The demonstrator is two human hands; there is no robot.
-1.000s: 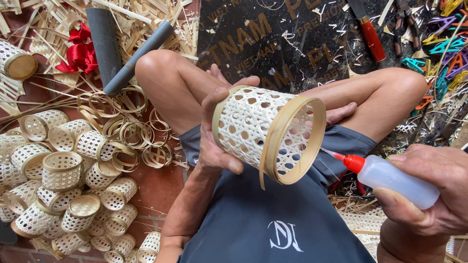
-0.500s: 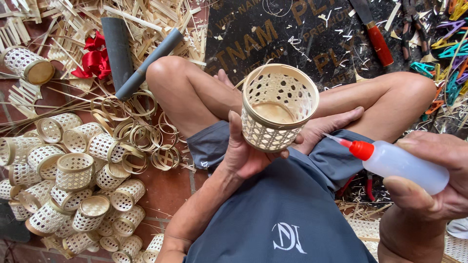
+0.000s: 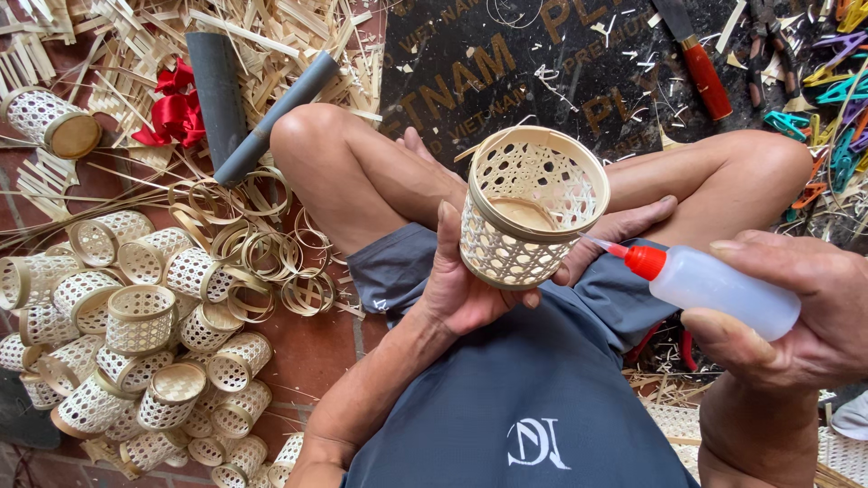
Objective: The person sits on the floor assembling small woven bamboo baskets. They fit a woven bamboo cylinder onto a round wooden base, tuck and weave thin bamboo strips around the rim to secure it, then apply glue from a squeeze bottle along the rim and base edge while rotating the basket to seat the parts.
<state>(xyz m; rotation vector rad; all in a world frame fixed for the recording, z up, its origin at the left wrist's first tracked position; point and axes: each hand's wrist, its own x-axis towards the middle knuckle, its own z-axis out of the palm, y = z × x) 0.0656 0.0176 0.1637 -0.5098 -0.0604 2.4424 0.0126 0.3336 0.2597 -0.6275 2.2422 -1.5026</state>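
My left hand (image 3: 466, 285) grips a small woven bamboo basket (image 3: 529, 208) from below and behind, holding it upright over my lap with its open rim facing up. My right hand (image 3: 796, 312) holds a clear squeeze bottle (image 3: 714, 285) with a red nozzle. The thin tip of the nozzle points at the basket's rim on its right side, close to touching it. I sit cross-legged in grey shorts, with both knees showing to either side of the basket.
A heap of finished woven baskets (image 3: 136, 334) lies at the left, with loose bamboo rings (image 3: 262, 248) beside it. Two grey tubes (image 3: 221, 90), a red ribbon bow (image 3: 172, 113), bamboo strips, a red-handled knife (image 3: 701, 63) and coloured clips (image 3: 832, 90) lie further out.
My left hand turned the basket from lying on its side to upright, rim up. The bottle's tip moved up to the rim.
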